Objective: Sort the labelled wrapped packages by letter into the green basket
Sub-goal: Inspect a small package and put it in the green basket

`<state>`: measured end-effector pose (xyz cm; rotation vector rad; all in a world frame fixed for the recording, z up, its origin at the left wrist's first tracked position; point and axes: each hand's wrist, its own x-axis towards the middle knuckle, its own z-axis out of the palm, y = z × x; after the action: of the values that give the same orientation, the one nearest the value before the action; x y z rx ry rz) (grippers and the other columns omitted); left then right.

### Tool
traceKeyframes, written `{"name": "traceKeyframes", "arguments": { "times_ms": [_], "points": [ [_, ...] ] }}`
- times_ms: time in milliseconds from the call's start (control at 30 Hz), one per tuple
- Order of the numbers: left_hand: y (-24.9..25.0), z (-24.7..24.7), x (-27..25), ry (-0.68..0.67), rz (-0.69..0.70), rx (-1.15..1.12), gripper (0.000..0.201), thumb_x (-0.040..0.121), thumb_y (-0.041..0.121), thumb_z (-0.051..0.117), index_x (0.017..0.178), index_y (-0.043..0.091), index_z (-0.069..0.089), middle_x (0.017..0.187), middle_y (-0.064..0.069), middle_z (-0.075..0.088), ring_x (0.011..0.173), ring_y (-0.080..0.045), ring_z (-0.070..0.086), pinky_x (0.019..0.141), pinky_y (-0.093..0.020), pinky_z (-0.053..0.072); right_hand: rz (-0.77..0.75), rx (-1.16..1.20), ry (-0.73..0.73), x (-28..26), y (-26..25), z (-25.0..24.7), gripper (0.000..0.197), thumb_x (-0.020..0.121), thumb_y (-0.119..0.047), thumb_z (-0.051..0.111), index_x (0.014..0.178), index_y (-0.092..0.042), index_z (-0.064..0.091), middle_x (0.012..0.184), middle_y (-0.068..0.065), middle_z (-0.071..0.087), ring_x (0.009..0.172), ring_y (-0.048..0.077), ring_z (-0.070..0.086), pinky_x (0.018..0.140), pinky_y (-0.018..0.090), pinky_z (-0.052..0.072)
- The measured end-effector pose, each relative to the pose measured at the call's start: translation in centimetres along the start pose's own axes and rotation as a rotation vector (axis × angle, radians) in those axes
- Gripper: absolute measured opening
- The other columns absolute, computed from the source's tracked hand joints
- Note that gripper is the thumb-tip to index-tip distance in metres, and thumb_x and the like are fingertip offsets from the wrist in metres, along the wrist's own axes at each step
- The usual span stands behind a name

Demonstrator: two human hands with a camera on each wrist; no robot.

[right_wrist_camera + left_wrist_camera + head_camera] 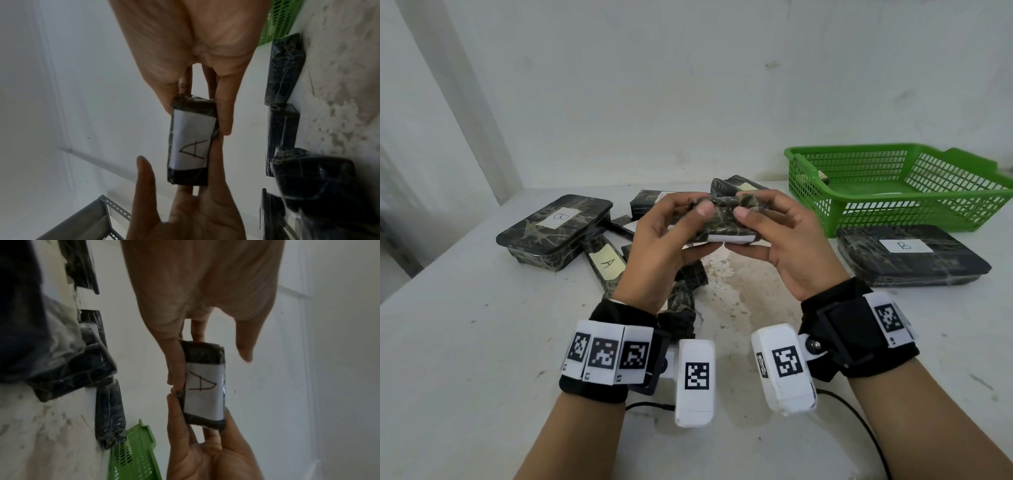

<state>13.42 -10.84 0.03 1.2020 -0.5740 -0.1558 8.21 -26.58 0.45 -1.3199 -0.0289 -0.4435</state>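
A white table [482,342] stands against a pale wall; in the head view the left hand [661,250] and right hand [784,250] grip a small wrapped package [722,224] between them above it, with the green basket [893,205] at the far right and a B package [911,255] just before it; the left wrist view shows the held package's label [203,392] reading A, fingers [176,363] pinching its edge; the right wrist view shows the same.

Pale stained tabletop [482,342] against white wall [688,85]; grey perforated shelf frame [98,216].
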Motion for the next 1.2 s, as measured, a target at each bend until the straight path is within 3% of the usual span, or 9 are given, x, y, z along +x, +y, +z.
{"name": "traceKeyframes", "arguments": {
  "times_ms": [100, 167, 267, 433, 600, 767, 900, 967, 1200],
  "points": [
    [0.04, 0.26, -0.06, 0.004, 0.023, 0.001, 0.034, 0.084, 0.005, 0.071, 0.116, 0.003, 0.062, 0.108, -0.008, 0.068, 0.089, -0.019, 0.072, 0.078, -0.032, 0.059, -0.011, 0.014, -0.004, 0.00, -0.17, -0.16, 0.015, 0.086, -0.010, 0.068, 0.099, -0.017, 0.069, 0.096, 0.007, 0.073, 0.090, 0.019, 0.071, 0.072, 0.033, 0.061],
    [0.08, 0.12, -0.03, 0.031, 0.038, -0.014, 0.029, 0.089, -0.001, 0.065, 0.117, 0.001, 0.062, 0.107, -0.010, 0.068, 0.088, -0.019, 0.071, 0.077, -0.031, 0.059, 0.009, 0.030, -0.076, -0.05, -0.31, -0.07, 0.027, 0.079, -0.019, 0.069, 0.107, -0.018, 0.067, 0.101, 0.006, 0.071, 0.094, 0.017, 0.069, 0.076, 0.031, 0.060],
    [0.12, -0.04, 0.04, 0.041, 0.033, -0.050, 0.028, 0.091, -0.001, 0.062, 0.119, 0.002, 0.062, 0.111, -0.016, 0.067, 0.093, -0.022, 0.070, 0.077, -0.031, 0.059, -0.001, 0.033, -0.107, -0.17, -0.36, 0.07, 0.042, 0.072, -0.018, 0.071, 0.114, -0.018, 0.065, 0.107, 0.008, 0.069, 0.094, 0.015, 0.069, 0.077, 0.029, 0.058],
    [-0.05, 0.14, -0.03, -0.013, 0.027, -0.055, 0.048, 0.079, 0.008, 0.068, 0.125, 0.004, 0.060, 0.113, -0.013, 0.069, 0.098, -0.026, 0.071, 0.081, -0.031, 0.057, -0.033, 0.015, -0.049, -0.15, -0.29, -0.05, 0.032, 0.083, -0.004, 0.068, 0.111, -0.017, 0.066, 0.107, 0.010, 0.070, 0.094, 0.019, 0.071, 0.076, 0.030, 0.059],
    [-0.18, 0.03, -0.01, -0.002, 0.031, -0.060, 0.047, 0.079, 0.006, 0.068, 0.125, 0.003, 0.060, 0.109, -0.009, 0.071, 0.096, -0.025, 0.072, 0.081, -0.032, 0.058, -0.006, 0.029, -0.095, -0.21, -0.31, -0.01, 0.046, 0.072, -0.017, 0.072, 0.117, -0.016, 0.064, 0.110, 0.010, 0.069, 0.095, 0.017, 0.070, 0.079, 0.029, 0.059],
    [-0.09, 0.07, -0.08, -0.011, 0.029, -0.032, 0.038, 0.086, 0.003, 0.067, 0.123, 0.004, 0.060, 0.102, -0.004, 0.073, 0.091, -0.020, 0.071, 0.080, -0.030, 0.058, -0.030, -0.024, -0.068, -0.13, -0.17, -0.05, 0.037, 0.082, 0.000, 0.069, 0.115, -0.016, 0.064, 0.115, 0.015, 0.067, 0.096, 0.020, 0.070, 0.074, 0.028, 0.058],
    [-0.24, 0.00, 0.11, 0.053, 0.038, 0.038, 0.030, 0.090, -0.011, 0.059, 0.117, -0.001, 0.062, 0.099, 0.000, 0.068, 0.080, -0.013, 0.070, 0.073, -0.029, 0.059, -0.011, -0.038, -0.106, -0.09, 0.00, -0.12, 0.032, 0.083, -0.003, 0.070, 0.110, -0.018, 0.065, 0.106, 0.008, 0.068, 0.092, 0.017, 0.069, 0.076, 0.029, 0.058],
    [-0.23, 0.08, 0.13, 0.062, 0.040, 0.049, 0.028, 0.089, -0.011, 0.059, 0.113, 0.002, 0.064, 0.094, 0.004, 0.067, 0.073, -0.009, 0.068, 0.072, -0.029, 0.059, -0.026, -0.049, -0.093, -0.12, 0.18, -0.13, 0.027, 0.085, -0.004, 0.069, 0.108, -0.018, 0.066, 0.101, 0.005, 0.068, 0.091, 0.016, 0.069, 0.076, 0.031, 0.058],
    [-0.44, 0.34, 0.06, 0.055, 0.069, 0.050, 0.025, 0.088, -0.011, 0.061, 0.104, 0.009, 0.065, 0.089, 0.009, 0.070, 0.074, -0.009, 0.068, 0.072, -0.030, 0.060, -0.038, -0.067, -0.067, 0.10, 0.33, -0.32, 0.024, 0.087, 0.000, 0.067, 0.102, -0.019, 0.068, 0.095, 0.003, 0.070, 0.085, 0.015, 0.069, 0.071, 0.029, 0.058]
  ]
}}
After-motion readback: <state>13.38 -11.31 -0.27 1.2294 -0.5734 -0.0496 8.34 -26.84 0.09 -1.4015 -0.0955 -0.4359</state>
